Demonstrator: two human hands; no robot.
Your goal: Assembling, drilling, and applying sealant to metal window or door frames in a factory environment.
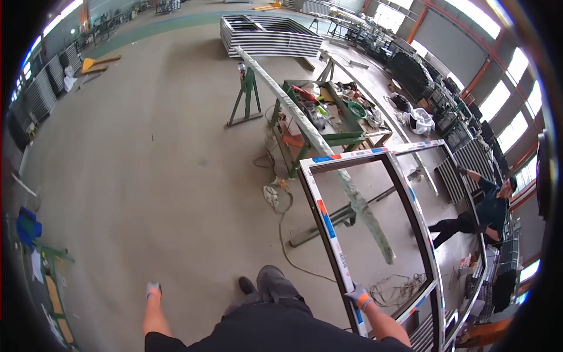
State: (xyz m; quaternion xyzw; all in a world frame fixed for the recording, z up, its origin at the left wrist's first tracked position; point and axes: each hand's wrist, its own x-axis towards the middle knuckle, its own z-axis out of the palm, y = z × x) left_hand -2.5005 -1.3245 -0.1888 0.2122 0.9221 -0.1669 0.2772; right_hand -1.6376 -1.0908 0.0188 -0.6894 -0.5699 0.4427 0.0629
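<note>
My right hand, in a grey glove with an orange cuff, grips the left rail of a large dark window frame wrapped in white tape with blue and orange marks. The frame stands upright ahead of me, to my right. My left hand, gloved the same way, hangs at my side holding nothing; its fingers are too small to make out. My dark trousers and a shoe show at the bottom.
A long wrapped profile lies across green trestles. Beyond it stands a green work table cluttered with tools. Cables trail on the concrete floor. Stacked frames lie far off. Another person bends by racks at the right.
</note>
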